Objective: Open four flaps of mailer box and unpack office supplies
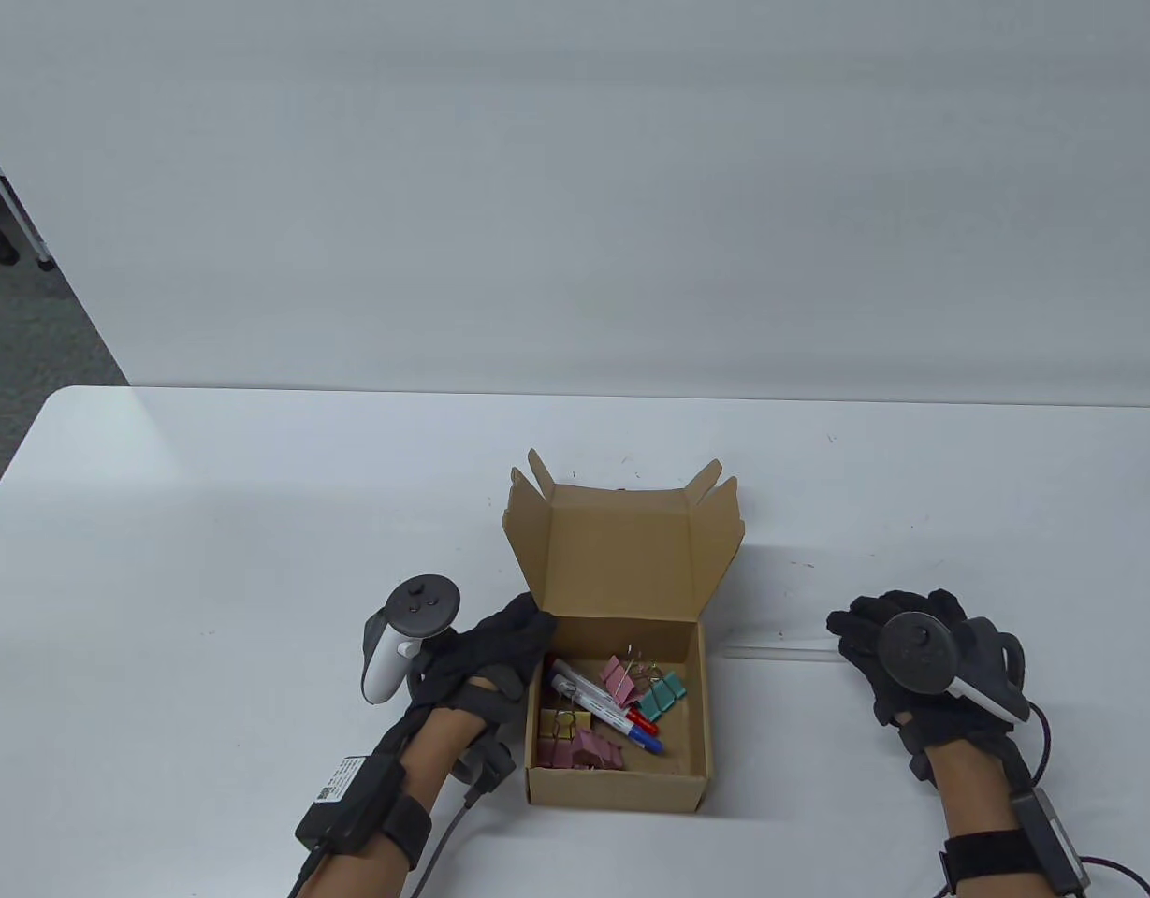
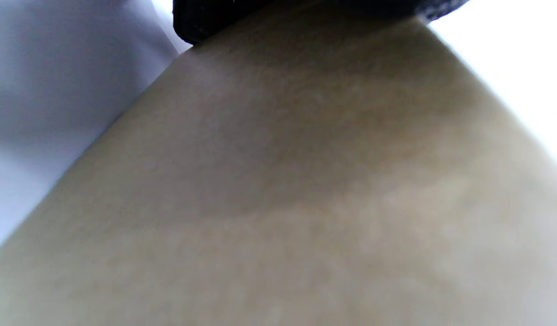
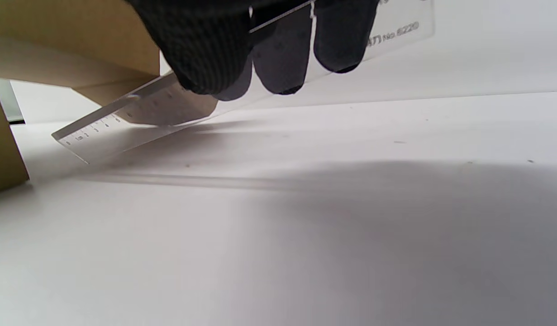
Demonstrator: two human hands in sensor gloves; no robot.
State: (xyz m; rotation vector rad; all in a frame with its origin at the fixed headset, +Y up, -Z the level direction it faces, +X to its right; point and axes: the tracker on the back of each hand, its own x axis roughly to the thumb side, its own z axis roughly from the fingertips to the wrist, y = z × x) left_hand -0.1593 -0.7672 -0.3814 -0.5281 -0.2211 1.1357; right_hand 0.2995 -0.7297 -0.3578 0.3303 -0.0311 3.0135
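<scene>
Both gloved hands enter from the bottom edge of the table view. At lower left the left hand [image 1: 486,655] rests its fingertips on the left wall of the cardboard box [image 1: 617,790], which sits open at lower centre of the white table [image 1: 210,524], lid [image 1: 621,557] standing up behind. Inside lie pink clips [image 1: 579,750], teal clips [image 1: 663,692] and two markers [image 1: 604,709]. At lower right the right hand [image 1: 897,645] holds a clear ruler [image 1: 780,647] lying toward the box.

Left wrist view: blurred cardboard [image 2: 305,190] fills the frame, a dark glove edge at the top; finger spread cannot be told.

Right wrist view: at the top, fingers [image 3: 201,50] pinch the ruler [image 3: 138,122], its low end just off the table beside the box [image 3: 2,154].
</scene>
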